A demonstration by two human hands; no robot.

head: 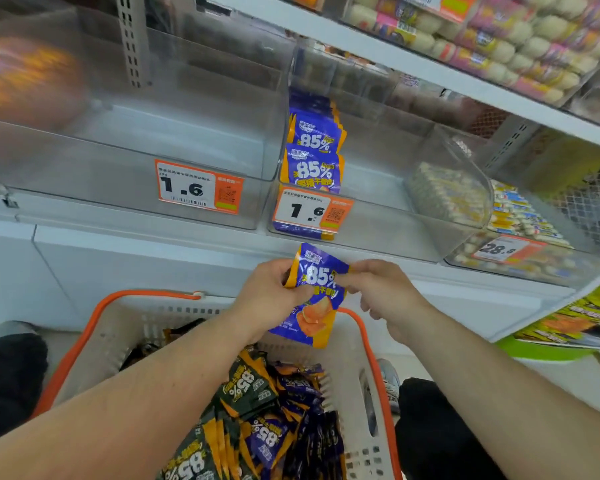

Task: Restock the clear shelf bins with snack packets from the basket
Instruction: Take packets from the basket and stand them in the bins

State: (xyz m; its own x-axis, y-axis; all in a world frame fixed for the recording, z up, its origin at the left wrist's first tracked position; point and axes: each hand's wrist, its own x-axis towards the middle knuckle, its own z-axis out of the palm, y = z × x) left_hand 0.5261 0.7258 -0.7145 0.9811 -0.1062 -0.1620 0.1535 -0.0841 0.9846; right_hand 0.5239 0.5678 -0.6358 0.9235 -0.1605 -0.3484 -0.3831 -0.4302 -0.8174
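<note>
Purple snack packet [317, 296] pinched between both hands, left [269, 299] and right [383, 294], above the basket [94, 327].

I see a white shelf [146, 233] carrying clear bins side by side. Left bin [125, 188]: price tag [199, 191] reading 1.6 on its front. Middle bin [371, 233]: blue-and-orange packets [313, 157] stacked at its left side, price tag [311, 212] 1.6. Right bin [534, 265]: pale wrapped snacks, tag [503, 250] 28.8. Upper shelf [378, 46] holds more pale snacks [520, 39]. On the floor, basket [118, 327], orange rim, full of packets.
</note>
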